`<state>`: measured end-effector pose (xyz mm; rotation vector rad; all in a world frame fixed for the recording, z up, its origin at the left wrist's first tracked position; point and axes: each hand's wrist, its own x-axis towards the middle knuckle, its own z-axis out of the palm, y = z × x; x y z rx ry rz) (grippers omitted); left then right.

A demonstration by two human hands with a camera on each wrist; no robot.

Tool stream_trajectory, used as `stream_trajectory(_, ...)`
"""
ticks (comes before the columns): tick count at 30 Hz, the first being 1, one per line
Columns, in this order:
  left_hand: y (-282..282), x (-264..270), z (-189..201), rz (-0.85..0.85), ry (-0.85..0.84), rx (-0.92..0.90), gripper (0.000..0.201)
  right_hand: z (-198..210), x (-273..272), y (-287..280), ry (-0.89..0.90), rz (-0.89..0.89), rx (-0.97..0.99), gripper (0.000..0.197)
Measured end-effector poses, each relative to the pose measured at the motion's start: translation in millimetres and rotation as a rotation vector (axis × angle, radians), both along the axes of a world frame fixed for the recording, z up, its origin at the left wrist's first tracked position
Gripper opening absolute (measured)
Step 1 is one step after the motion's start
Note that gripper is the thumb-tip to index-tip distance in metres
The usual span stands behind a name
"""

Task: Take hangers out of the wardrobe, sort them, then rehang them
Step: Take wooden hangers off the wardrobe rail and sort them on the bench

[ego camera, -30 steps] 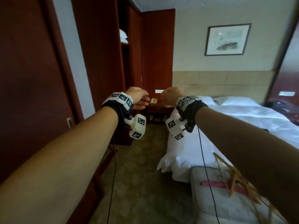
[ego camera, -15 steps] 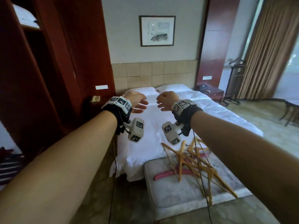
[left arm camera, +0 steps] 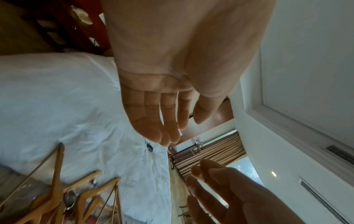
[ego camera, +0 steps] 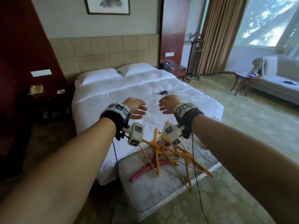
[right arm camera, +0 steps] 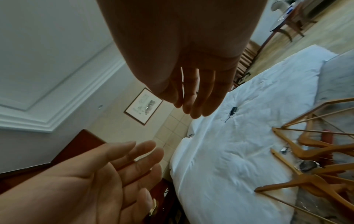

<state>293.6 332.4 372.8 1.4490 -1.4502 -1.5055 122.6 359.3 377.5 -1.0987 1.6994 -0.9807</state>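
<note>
The left hand (ego camera: 135, 107) is held out over the bed (ego camera: 113, 94) with its fingers straight and slightly spread, and nothing is gripped in it; in the left wrist view its palm (left arm camera: 172, 60) is seen bare. The right hand (ego camera: 168, 105) is raised beside it, palm turned inward toward the left hand, fingers likewise relaxed and extended, and nothing is held. A gap is kept between the two hands.

Below and nearer than the hands, a heap of wooden hangers (ego camera: 174, 157) is seen lying on a grey bench (ego camera: 153, 188) that stands against the foot of the bed. The hangers are crossed over one another in no order, with some bars and hooks sticking out past the bench's edge. A pink hanger (ego camera: 148, 169) lies partly under the wooden ones, touching them. The heap is well apart from both hands.

A small black device with a cord (ego camera: 162, 92) rests on the white bedcover beyond the hands. Two pillows (ego camera: 116, 73) are set at the head of the bed, below a framed picture (ego camera: 107, 4) on the wall. A sofa (ego camera: 278, 78) and a round side table (ego camera: 244, 78) stand by the window at the right.
</note>
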Motion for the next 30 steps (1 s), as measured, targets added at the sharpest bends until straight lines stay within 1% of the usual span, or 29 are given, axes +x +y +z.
stream_trajectory(3,-25,-17,-31,-0.043,0.017,0.081,0.016,-31,-24,-17,0.047,-0.067,0.027,0.023)
stream_trajectory(7,-54,-46,-73,-0.071,0.017,0.175,0.016,-79,-67,-38,0.056,-0.144,0.091,0.017)
stream_trajectory(9,-68,-63,-93,-0.068,0.013,0.202,0.015,-101,-90,-49,0.05,-0.179,0.135,0.017)
stream_trajectory(13,-95,-101,-133,-0.022,0.022,0.269,0.012,-143,-134,-68,0.018,-0.206,0.204,0.017)
stream_trajectory(16,-112,-135,-161,0.022,0.028,0.32,0.013,-177,-171,-84,-0.004,-0.19,0.262,0.017)
stream_trajectory(19,-125,-173,-188,0.056,0.022,0.392,0.017,-216,-210,-102,-0.021,-0.154,0.334,0.02)
stream_trajectory(21,-134,-197,-206,0.082,0.0,0.425,0.014,-239,-234,-109,-0.016,-0.171,0.375,0.021)
stream_trajectory(24,-146,-229,-234,0.103,-0.06,0.476,0.01,-277,-269,-119,-0.076,-0.203,0.463,0.021)
stream_trajectory(27,-156,-256,-265,0.166,-0.076,0.52,0.011,-312,-298,-128,-0.158,-0.247,0.577,0.018)
stream_trajectory(29,-160,-270,-283,0.185,-0.087,0.564,0.01,-326,-311,-131,-0.171,-0.204,0.628,0.019)
stream_trajectory(30,-162,-276,-294,0.186,-0.092,0.588,0.01,-336,-316,-131,-0.176,-0.226,0.647,0.021)
